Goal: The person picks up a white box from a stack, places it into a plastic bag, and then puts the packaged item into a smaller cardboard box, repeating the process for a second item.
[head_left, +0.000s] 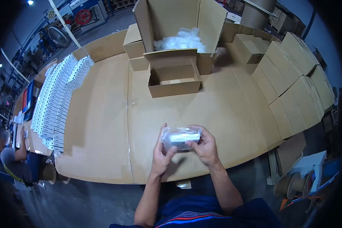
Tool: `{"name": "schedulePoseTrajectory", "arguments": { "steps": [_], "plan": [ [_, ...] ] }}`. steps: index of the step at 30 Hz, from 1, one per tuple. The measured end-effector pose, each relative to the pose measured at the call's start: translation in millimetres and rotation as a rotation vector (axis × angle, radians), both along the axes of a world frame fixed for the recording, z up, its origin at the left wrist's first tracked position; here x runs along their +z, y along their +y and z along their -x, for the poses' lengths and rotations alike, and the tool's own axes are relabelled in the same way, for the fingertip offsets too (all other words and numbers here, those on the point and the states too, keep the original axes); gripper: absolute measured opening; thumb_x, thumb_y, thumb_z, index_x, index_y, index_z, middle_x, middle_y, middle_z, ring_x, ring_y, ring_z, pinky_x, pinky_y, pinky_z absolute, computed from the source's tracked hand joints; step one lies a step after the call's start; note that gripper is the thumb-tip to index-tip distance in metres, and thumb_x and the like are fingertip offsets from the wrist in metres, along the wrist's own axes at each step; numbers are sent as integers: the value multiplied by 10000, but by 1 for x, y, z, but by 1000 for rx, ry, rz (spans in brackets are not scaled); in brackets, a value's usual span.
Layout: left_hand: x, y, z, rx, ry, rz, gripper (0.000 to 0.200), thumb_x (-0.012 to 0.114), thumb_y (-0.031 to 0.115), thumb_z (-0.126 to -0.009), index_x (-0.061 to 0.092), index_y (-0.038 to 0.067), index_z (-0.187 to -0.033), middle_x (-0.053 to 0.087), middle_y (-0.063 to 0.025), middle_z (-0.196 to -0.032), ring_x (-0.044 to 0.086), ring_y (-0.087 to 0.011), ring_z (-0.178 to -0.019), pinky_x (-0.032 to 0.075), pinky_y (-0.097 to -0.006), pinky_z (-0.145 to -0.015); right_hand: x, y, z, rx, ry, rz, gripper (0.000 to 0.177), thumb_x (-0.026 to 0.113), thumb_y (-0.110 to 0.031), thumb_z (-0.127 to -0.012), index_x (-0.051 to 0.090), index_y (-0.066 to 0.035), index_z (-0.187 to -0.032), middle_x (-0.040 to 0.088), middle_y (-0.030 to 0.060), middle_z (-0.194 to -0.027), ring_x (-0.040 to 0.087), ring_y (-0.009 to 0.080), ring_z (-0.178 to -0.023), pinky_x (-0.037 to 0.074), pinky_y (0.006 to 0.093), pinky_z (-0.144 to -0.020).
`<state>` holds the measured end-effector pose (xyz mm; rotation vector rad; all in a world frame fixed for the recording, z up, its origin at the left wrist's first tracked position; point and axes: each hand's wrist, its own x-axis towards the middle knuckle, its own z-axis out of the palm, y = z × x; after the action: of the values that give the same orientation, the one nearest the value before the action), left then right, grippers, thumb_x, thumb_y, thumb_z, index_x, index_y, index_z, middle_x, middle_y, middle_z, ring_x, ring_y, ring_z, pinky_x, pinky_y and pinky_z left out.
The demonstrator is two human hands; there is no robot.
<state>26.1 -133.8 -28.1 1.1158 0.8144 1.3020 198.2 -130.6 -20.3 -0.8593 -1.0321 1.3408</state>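
A small white item in a clear plastic bag (181, 137) is held between both hands, above the near part of the cardboard-covered table. My left hand (162, 154) closes on its left end, with the thumb at the lower front. On the other end, my right hand (205, 148) presses its thumb against the front face. Whatever is inside the plastic cannot be made out clearly. Beyond the hands stands an open brown cardboard box (174, 89), its back flap raised and a small pale piece inside.
A tall open carton (174, 22) holds clear plastic bags (182, 40). Stacked small white boxes (55, 98) line the left side. Brown cartons (292, 83) are piled at the right. Another person (15, 155) sits at far left. The cardboard tabletop (98, 125) has a curved-looking near edge.
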Motion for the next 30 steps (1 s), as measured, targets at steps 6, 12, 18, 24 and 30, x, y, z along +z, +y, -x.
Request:
{"name": "schedulePoseTrajectory", "arguments": {
  "steps": [6, 12, 18, 24, 30],
  "plan": [
    [7, -5, 1, -15, -10, 228, 287, 572, 187, -1067, 663, -29, -1231, 674, -71, -1164, 648, -144, -1040, 579, -308, -881, 2, 1, -15, 130, -219, -163, 194, 732, 14, -915, 719, 26, -1108, 718, 126, -1159, 647, 180, -1130, 517, 289, -958],
    [8, -6, -3, 130, -14, 331, 334, 565, 275, -1076, 716, -20, -1118, 716, -59, -1006, 667, -121, -925, 589, -298, -810, 1, -2, -27, -137, -67, -82, 70, 677, -20, -959, 731, 19, -980, 702, 177, -1200, 641, 242, -1159, 499, 357, -1009],
    [-1, -3, -4, 149, -10, 308, 383, 529, 309, -1085, 676, -44, -1106, 716, -132, -1000, 726, -201, -882, 643, -386, -796, 22, -7, -19, 41, -550, -295, 234, 792, -10, -842, 762, -29, -1073, 705, 155, -1181, 678, 255, -1075, 531, 343, -952],
    [-5, -3, 2, 188, -11, 276, 412, 436, 299, -1116, 648, -46, -1039, 705, -124, -914, 715, -188, -844, 619, -346, -774, 18, -7, -18, 57, -611, -165, 350, 860, -68, -766, 775, -64, -1106, 752, 129, -1113, 697, 259, -1035, 531, 374, -952],
    [-9, 1, 12, 133, 83, 201, 391, 394, 302, -1123, 539, 7, -1336, 676, -151, -1052, 717, -222, -951, 636, -387, -821, 12, -5, -21, 14, -668, -225, 342, 877, -95, -737, 777, -56, -1062, 750, 108, -1156, 634, 306, -1232, 493, 406, -1049]
  ]
}}
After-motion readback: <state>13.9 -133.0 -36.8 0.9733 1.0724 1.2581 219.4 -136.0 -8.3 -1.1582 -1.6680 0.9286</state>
